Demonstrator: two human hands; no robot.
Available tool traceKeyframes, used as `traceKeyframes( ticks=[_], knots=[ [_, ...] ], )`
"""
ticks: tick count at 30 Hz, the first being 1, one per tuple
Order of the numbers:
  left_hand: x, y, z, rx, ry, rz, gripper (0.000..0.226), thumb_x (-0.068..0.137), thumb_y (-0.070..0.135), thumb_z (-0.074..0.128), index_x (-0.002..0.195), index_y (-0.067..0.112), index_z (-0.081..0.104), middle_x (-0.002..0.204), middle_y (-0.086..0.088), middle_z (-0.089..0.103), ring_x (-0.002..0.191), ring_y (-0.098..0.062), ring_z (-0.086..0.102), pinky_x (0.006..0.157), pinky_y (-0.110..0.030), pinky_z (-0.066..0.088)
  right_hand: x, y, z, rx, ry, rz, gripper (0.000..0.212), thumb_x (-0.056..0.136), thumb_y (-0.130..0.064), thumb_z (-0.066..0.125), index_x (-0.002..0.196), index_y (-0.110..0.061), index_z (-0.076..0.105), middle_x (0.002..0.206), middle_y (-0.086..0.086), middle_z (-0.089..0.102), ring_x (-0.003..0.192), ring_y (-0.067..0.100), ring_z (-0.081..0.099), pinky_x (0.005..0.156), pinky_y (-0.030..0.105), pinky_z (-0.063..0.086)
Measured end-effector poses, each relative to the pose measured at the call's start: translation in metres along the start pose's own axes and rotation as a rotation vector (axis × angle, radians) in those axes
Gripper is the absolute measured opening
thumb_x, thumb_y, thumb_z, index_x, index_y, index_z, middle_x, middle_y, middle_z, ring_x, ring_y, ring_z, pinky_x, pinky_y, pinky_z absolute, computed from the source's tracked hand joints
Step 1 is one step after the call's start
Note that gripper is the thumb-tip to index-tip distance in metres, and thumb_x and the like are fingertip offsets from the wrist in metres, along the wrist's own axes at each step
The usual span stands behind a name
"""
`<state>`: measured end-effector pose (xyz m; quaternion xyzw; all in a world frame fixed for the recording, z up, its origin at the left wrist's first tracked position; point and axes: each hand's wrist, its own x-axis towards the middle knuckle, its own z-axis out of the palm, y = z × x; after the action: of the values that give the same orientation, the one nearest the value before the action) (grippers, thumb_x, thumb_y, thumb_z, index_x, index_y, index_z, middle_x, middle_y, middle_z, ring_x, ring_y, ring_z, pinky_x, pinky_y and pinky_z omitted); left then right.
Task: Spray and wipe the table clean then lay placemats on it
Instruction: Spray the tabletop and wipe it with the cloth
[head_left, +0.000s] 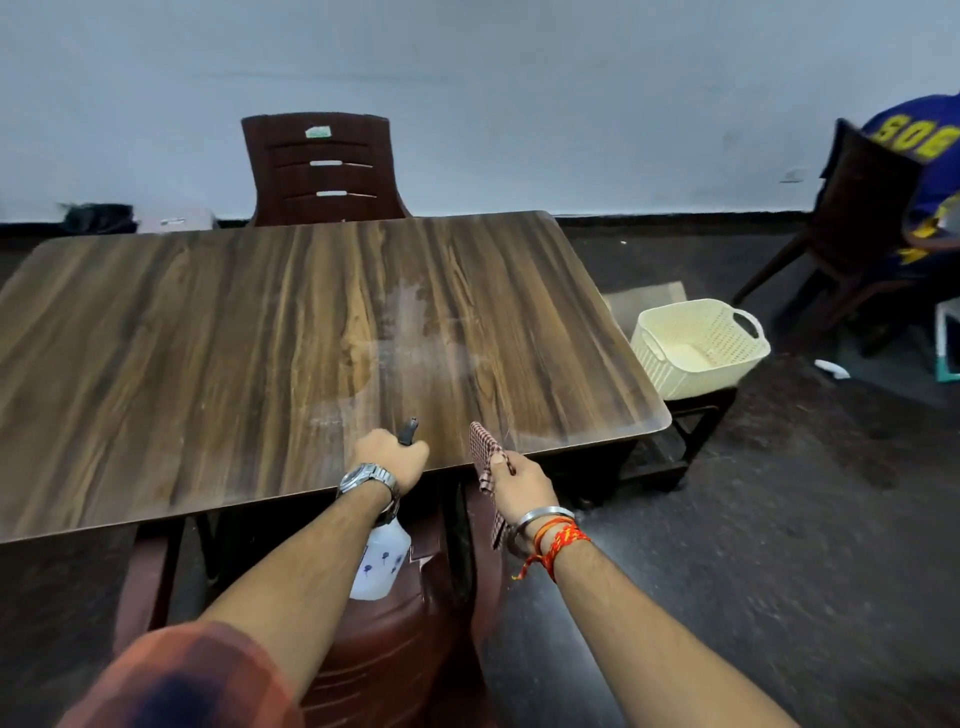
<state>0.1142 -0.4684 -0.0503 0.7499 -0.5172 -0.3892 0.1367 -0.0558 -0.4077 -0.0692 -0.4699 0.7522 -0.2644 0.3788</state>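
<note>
Head view. The job looks to be in its early part, at the spraying step. A pale, wet-looking patch (410, 338) spreads over the centre-right of the counter (208, 338), so some spray seems to have landed. The left half of the wood shows no such sheen. No placemats show on the counter or anywhere else in the frame, so wiping and laying both appear to be left.

The left grip (392, 457), low centre at the counter's near edge, is closed round the head of the spray bottle (379, 566). The bottle's clear body hangs below the wrist and its dark nozzle points out over the wood. The right grip (522, 480), just to its right, pinches a checked cloth (483, 447) that dangles from the fingers; whether it touches the wood I cannot tell.

The counter is glossy, dark wood-grain laminate with rounded corners. A pale wall (467, 78) fills the top of the frame and a dark floor (727, 519) the lower right. One brown plastic chair (322, 166) stands at the far side, upper centre, and another (395, 649) is tucked in at the bottom centre. A cream woven basket (698, 343) sits on a low stand at the counter's right edge. A seated person (924, 156) in a blue top shows in the upper right corner.
</note>
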Motion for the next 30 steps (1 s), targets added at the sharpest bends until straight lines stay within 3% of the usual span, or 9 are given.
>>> traceKeyframes(
  ticks=[5,9,12,15,18,21,24,27,30],
  knots=[
    [-0.009,0.023,0.032,-0.105,0.041,-0.108,0.032,0.076,0.031,0.053,0.079,0.002,0.067,0.059,-0.014,0.067,0.053,-0.031,0.071,0.056,-0.036,0.058,0.031,0.007,-0.030,0.068,-0.128,-0.124,0.034,0.102,-0.032,0.039,0.115,-0.012,0.064,0.107,0.003,0.066,0.101,0.020,0.059,0.079,0.022,0.039],
    [-0.028,0.050,0.060,-0.128,0.115,-0.181,0.039,0.074,0.035,0.053,0.085,-0.001,0.067,0.070,-0.018,0.071,0.068,-0.035,0.074,0.061,-0.034,0.057,0.060,0.018,-0.058,0.051,-0.199,-0.225,0.034,0.101,-0.034,0.039,0.112,-0.016,0.065,0.106,0.004,0.069,0.100,0.023,0.061,0.085,0.030,0.046],
    [-0.042,0.071,0.075,-0.110,0.159,-0.219,0.035,0.074,0.034,0.054,0.079,0.001,0.064,0.078,-0.020,0.072,0.074,-0.036,0.072,0.069,-0.037,0.060,0.080,0.016,-0.076,0.066,-0.206,-0.267,0.033,0.100,-0.036,0.039,0.109,-0.018,0.065,0.101,0.001,0.070,0.097,0.024,0.062,0.086,0.031,0.047],
    [-0.047,0.079,0.080,-0.173,0.197,-0.282,0.028,0.076,0.030,0.053,0.074,0.003,0.061,0.067,-0.016,0.070,0.066,-0.033,0.073,0.066,-0.037,0.061,0.089,0.006,-0.082,0.107,-0.185,-0.319,0.030,0.102,-0.032,0.038,0.109,-0.018,0.064,0.089,-0.006,0.066,0.093,0.020,0.062,0.078,0.026,0.043],
    [-0.040,0.082,0.080,-0.242,0.207,-0.343,0.024,0.076,0.027,0.052,0.074,0.004,0.060,0.061,-0.011,0.066,0.057,-0.031,0.073,0.057,-0.036,0.059,0.107,0.004,-0.074,0.114,-0.150,-0.442,0.034,0.101,-0.033,0.040,0.126,-0.021,0.060,0.114,-0.001,0.068,0.108,0.021,0.061,0.092,0.029,0.045],
    [-0.028,0.081,0.078,-0.219,0.199,-0.360,0.023,0.079,0.028,0.051,0.074,0.007,0.058,0.063,-0.010,0.066,0.058,-0.030,0.073,0.053,-0.027,0.052,0.133,0.023,-0.056,-0.160,-0.273,-0.624,0.042,0.099,-0.039,0.036,0.136,-0.026,0.049,0.134,0.002,0.056,0.129,0.031,0.044,0.106,0.036,0.035],
    [-0.015,0.075,0.072,-0.225,0.191,-0.388,0.027,0.081,0.029,0.052,0.083,0.004,0.061,0.066,-0.012,0.069,0.058,-0.028,0.074,0.054,-0.031,0.057,0.153,0.048,-0.048,-0.637,-0.436,-0.643,0.052,0.099,-0.048,0.031,0.149,-0.034,0.027,0.160,-0.005,0.016,0.147,0.030,0.003,0.118,0.047,0.009],
    [0.001,0.066,0.066,-0.221,0.196,-0.410,0.028,0.079,0.030,0.052,0.087,0.005,0.062,0.064,-0.012,0.071,0.054,-0.026,0.072,0.059,-0.034,0.060,0.172,0.056,-0.037,-0.806,-0.506,-0.694,0.053,0.100,-0.048,0.026,0.151,-0.036,0.017,0.162,-0.002,0.002,0.148,0.025,-0.005,0.118,0.044,0.000],
    [0.010,0.058,0.058,-0.229,0.201,-0.420,0.024,0.079,0.029,0.052,0.075,0.007,0.061,0.057,-0.011,0.068,0.052,-0.027,0.070,0.059,-0.032,0.059,0.179,0.053,-0.020,-0.939,-0.521,-0.737,0.052,0.100,-0.050,0.017,0.151,-0.043,0.010,0.162,-0.001,-0.004,0.147,0.029,-0.008,0.117,0.048,-0.006]
  ],
)
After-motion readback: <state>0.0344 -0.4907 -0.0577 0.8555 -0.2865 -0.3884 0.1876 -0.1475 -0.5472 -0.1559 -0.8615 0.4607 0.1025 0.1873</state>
